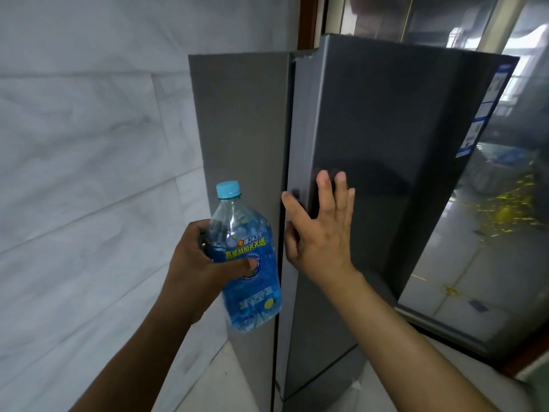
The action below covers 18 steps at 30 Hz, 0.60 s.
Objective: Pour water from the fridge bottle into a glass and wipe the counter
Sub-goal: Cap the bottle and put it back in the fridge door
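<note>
Left hand (193, 263) is holding a clear, blue-capped plastic water bottle (248, 281); right hand (323, 230), grip wide, is pressing the grey fridge door (371, 138).

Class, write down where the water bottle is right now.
The bottle is left of centre in the head view, gripped by the left hand, just left of the fridge door that the right hand touches.

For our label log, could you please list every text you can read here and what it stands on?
"高能战拍天天送": yellow print on the blue label of the clear plastic bottle gripped by the left hand.
White characters lower on that label: too blurred to read.
Blue-and-white stickers on the grey fridge door: too small to read.
</note>
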Tool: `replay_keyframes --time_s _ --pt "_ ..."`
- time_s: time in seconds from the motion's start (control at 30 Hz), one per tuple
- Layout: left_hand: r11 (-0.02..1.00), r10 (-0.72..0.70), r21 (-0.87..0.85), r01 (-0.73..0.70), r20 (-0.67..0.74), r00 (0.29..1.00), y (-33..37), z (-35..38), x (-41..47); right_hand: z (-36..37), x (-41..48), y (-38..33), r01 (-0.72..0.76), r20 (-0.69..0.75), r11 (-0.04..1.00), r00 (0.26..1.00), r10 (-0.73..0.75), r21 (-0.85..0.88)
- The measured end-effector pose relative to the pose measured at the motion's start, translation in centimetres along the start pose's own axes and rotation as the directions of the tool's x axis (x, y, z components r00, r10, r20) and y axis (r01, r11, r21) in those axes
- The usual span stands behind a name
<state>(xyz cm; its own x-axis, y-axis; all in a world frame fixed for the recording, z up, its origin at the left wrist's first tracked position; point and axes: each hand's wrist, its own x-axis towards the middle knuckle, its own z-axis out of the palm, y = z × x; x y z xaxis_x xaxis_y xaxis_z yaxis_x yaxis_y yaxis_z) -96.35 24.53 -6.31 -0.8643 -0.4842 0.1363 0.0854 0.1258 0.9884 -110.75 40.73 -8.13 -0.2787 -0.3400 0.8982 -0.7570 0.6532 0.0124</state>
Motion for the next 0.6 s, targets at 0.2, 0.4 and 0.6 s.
replay_keyframes --time_s 0.2,0.4,0.6 --pt "1.000 0.007 0.023 -0.007 0.022 1.000 0.7 0.4 -0.5 -1.4 -0.2 -0.4 -0.103 0.095 0.994 0.990 0.101 0.019" --pt "1.000 0.017 0.015 -0.018 0.064 0.998 0.7 -0.2 -1.5 -5.5 -3.4 1.3 -0.038 0.023 0.997 0.999 0.037 0.069" --pt "0.998 0.067 -0.006 -0.067 0.218 0.974 0.1 2.3 -1.6 -16.7 -10.4 6.1 -0.139 -0.055 0.989 0.988 0.142 0.055"
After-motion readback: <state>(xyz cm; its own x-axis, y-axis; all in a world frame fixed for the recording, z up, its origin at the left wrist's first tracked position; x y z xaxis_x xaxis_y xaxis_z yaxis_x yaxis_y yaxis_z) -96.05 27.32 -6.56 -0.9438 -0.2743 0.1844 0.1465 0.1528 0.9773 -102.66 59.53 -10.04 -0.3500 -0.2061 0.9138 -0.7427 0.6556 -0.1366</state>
